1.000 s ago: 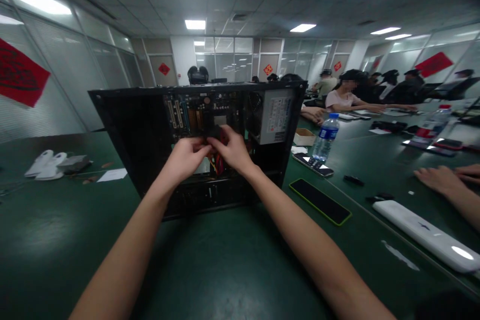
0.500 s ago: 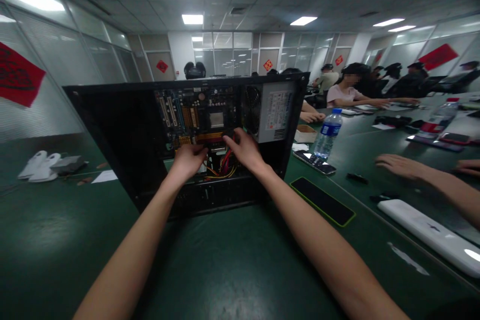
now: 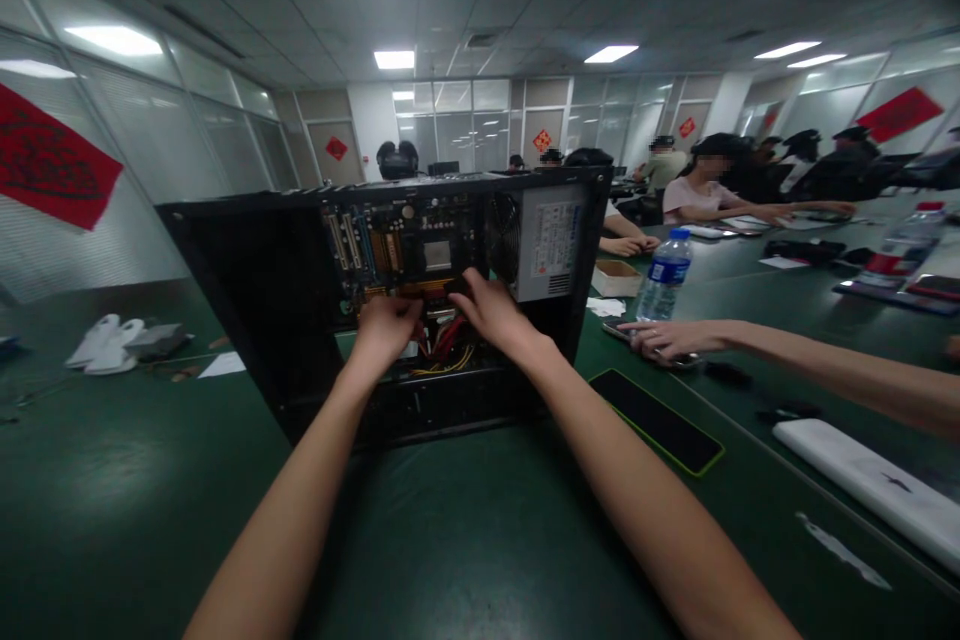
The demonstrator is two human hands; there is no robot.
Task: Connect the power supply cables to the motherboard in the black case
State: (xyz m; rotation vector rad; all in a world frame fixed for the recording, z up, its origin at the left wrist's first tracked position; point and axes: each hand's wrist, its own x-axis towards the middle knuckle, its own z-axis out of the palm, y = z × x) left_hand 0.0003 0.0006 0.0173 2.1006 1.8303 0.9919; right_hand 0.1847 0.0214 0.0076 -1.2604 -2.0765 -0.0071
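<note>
An open black computer case stands on the green table, its inside facing me. In it are a motherboard, a silver power supply at the upper right and red and yellow cables low in the middle. My left hand is at the lower part of the motherboard, fingers closed together; what they hold, if anything, is hidden. Just right of it, above the cables, my right hand has its thumb and fingers apart, with nothing visible between them.
Right of the case are a water bottle, a small box, a black pad with a green edge and a white device. Another person's hand rests on a phone. White objects lie at the left.
The view has shifted slightly. The other person's hand has moved left onto the phone. My right hand's fingers have come away from the red cables, which now hang lower.
</note>
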